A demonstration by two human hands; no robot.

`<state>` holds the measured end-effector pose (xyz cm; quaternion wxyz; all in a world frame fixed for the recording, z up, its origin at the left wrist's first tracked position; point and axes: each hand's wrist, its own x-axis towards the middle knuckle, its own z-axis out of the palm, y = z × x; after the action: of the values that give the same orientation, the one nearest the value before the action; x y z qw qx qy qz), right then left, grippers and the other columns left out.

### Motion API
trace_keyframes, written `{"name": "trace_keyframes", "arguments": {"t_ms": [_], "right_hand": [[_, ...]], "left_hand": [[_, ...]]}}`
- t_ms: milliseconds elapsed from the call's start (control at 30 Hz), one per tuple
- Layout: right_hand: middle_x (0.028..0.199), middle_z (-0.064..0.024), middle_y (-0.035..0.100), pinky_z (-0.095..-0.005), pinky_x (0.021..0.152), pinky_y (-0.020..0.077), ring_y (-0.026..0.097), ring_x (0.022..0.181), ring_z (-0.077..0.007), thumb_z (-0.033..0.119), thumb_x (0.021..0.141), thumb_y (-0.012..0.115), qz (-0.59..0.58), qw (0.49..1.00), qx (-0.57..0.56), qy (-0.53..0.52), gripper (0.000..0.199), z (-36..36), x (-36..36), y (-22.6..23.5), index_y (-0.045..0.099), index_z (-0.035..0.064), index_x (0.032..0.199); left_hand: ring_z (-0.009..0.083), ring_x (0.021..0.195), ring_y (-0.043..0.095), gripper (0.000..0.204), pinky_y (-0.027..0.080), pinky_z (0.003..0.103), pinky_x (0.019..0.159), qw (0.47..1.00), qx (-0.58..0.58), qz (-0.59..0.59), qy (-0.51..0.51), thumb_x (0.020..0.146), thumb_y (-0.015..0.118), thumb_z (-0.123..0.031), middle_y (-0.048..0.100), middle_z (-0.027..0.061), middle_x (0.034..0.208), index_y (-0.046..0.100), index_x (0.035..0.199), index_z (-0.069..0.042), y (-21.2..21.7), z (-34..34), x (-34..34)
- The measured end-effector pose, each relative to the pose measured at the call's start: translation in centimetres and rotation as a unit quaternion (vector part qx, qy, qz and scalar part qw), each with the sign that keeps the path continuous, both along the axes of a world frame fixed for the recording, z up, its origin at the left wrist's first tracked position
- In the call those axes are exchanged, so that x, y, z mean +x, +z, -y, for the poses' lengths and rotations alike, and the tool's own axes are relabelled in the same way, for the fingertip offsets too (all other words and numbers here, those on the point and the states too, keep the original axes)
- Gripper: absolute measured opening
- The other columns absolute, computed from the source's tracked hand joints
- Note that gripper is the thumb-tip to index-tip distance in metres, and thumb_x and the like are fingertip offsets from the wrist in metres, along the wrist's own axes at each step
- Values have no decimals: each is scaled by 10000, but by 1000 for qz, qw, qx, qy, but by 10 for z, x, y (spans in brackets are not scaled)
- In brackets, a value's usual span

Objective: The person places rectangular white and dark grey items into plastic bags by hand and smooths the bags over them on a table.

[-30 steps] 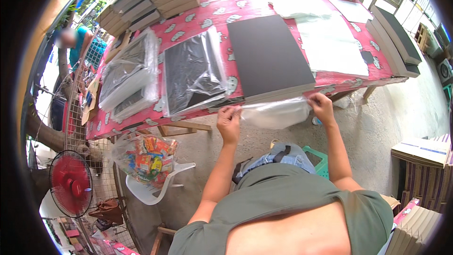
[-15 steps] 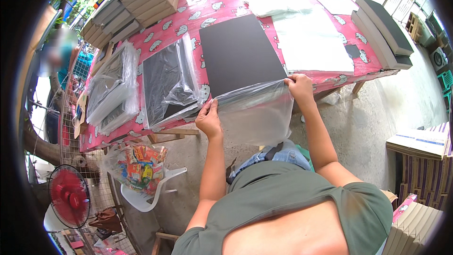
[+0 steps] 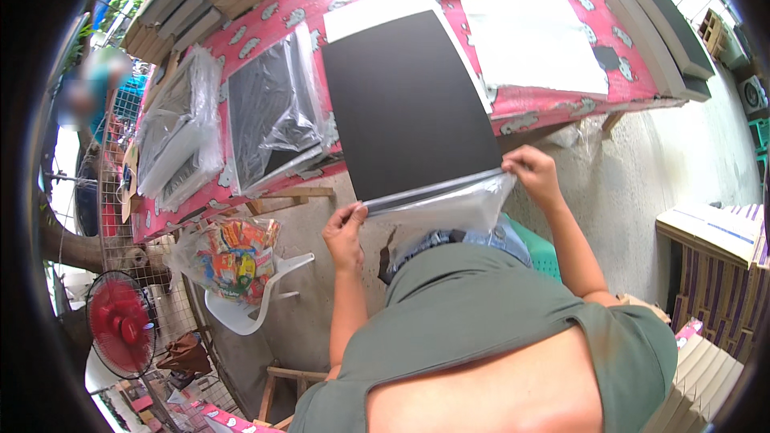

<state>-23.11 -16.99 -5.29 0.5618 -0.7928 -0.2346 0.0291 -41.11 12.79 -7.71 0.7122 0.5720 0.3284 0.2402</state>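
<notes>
A large black board (image 3: 413, 104) reaches from the table out past its front edge toward me. Its near end sits in the mouth of a clear plastic bag (image 3: 449, 202), whose lower part hangs in front of my lap. At the near left corner my left hand (image 3: 345, 232) pinches the bag's edge between thumb and fingers. My right hand (image 3: 533, 175) grips the bag's edge at the near right corner. White sheet material (image 3: 383, 12) shows under the board's far end. Left of it lies a black board in clear wrapping (image 3: 273, 104).
A stack of clear plastic bags (image 3: 184, 124) lies at the table's left end. White sheets (image 3: 529, 40) cover its right part, beside thick black-topped stacks (image 3: 662, 28). Below left are a white chair (image 3: 241, 313) with a bag of colourful packets (image 3: 241, 261) and a red fan (image 3: 120, 325).
Both hands have moved toward me, and the black board now extends past the table's front edge. White material has come into sight at its far end. The bag hangs shorter and more bunched.
</notes>
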Motion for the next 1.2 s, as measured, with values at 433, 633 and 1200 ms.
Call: {"name": "trace_keyframes", "arguments": {"t_ms": [433, 633, 1200], "right_hand": [[815, -43, 585, -237, 634, 444, 553, 687, -133, 190, 657, 735, 206, 968, -20, -143, 321, -48, 57, 25, 597, 38, 904], [503, 3, 511, -214, 499, 363, 458, 531, -52, 255, 731, 682, -280, 958, 9, -65, 283, -26, 35, 12, 638, -22, 695], [653, -4, 575, -202, 533, 370, 484, 598, -53, 178, 750, 660, -300, 950, 59, -57, 211, -42, 13, 24, 635, -28, 785]], "left_hand": [[105, 833, 535, 324, 416, 198, 671, 989, -114, 93, -30, 749, 656, -43, 542, 33, 966, 500, 1033, -37, 21, -34, 54], [103, 688, 560, 179, 444, 233, 578, 983, -156, -75, -60, 768, 659, -133, 593, 3, 776, 553, 884, -47, 21, -31, 29], [116, 691, 576, 157, 459, 219, 647, 982, -155, -41, -104, 790, 627, -95, 614, 47, 797, 590, 897, 14, 25, -41, 40]]}}
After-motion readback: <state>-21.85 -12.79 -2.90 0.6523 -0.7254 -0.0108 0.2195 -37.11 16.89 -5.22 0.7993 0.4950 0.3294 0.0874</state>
